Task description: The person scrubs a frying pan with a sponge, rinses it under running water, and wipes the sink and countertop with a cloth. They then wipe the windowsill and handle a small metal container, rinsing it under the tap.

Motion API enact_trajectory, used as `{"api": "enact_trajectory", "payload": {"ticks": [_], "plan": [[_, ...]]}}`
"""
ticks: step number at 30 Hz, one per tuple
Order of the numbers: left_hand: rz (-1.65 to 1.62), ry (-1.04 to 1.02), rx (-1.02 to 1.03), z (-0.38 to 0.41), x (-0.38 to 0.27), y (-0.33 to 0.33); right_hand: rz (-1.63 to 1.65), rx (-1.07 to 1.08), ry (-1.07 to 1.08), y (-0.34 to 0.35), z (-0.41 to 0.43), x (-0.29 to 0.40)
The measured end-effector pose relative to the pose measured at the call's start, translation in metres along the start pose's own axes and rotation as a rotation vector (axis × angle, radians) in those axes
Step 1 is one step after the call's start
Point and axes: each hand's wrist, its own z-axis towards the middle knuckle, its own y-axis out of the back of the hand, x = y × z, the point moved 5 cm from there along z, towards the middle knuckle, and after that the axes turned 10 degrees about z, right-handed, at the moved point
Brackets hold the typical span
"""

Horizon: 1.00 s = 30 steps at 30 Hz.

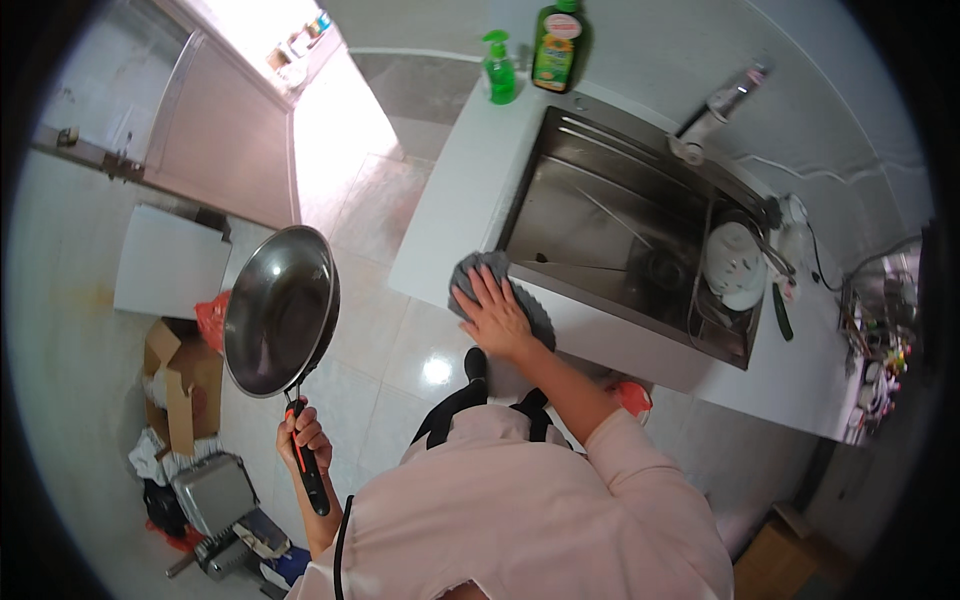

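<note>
My left hand (304,437) grips the black and red handle of a frying pan (281,311). The pan is held up off to the left over the floor, its dark inner face turned toward me. My right hand (495,315) lies spread on a grey cloth (480,270), pressing it at the front edge of the white countertop (450,217). Just beyond the cloth is a stainless steel sink (592,202). Part of the cloth is hidden beneath my palm and fingers.
A faucet (694,142) rises behind the sink. White bowls (735,262) sit in a rack at its right. A green pump bottle (499,71) and a detergent bottle (556,52) stand at the back corner. A knife (781,311) lies at right; a cardboard box (184,382) stands at left.
</note>
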Motion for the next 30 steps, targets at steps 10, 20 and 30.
{"api": "enact_trajectory", "payload": {"ticks": [10, 20, 30], "plan": [[-0.076, -0.046, -0.142, -0.016, 0.001, 0.015, -0.245, -0.508, -0.407, 0.057, 0.180, -0.161], [-0.072, -0.093, -0.126, -0.023, -0.006, 0.028, 0.991, -0.438, -0.341, 0.048, 0.162, -0.099], [-0.089, -0.044, -0.114, -0.002, 0.001, 0.029, -0.117, -0.131, -0.048, 0.024, 0.150, -0.094]]}}
